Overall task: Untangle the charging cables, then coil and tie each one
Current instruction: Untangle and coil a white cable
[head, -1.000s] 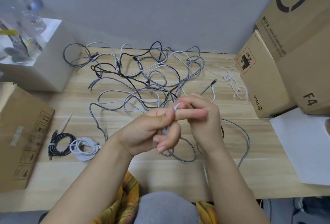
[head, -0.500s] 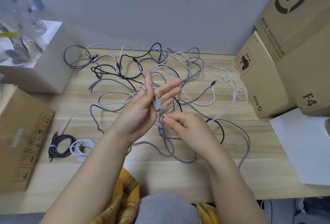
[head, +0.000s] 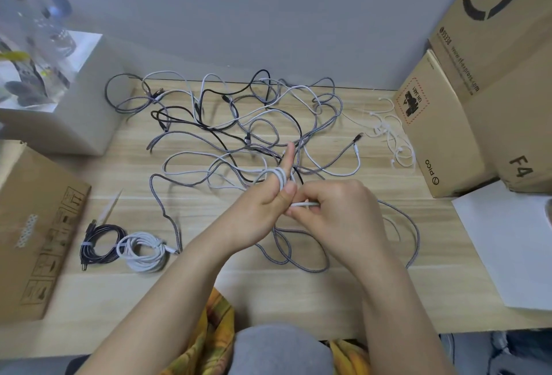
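A tangle of grey, white and black charging cables is spread over the back half of the wooden desk. My left hand is raised in the middle with straight fingers, and several turns of a white cable are wrapped round them. My right hand sits just to its right and pinches the same white cable close to the left thumb. A coiled, tied black cable and a coiled, tied white cable lie side by side at the front left.
A grey braided cable loops under my hands toward the right. Thin white ties lie at the back right by cardboard boxes. A white sheet lies right. A flat carton and a white box stand left.
My right hand has come up from below the left palm to beside the left thumb, laying more white cable round the left fingers. The left hand has turned edge-on.
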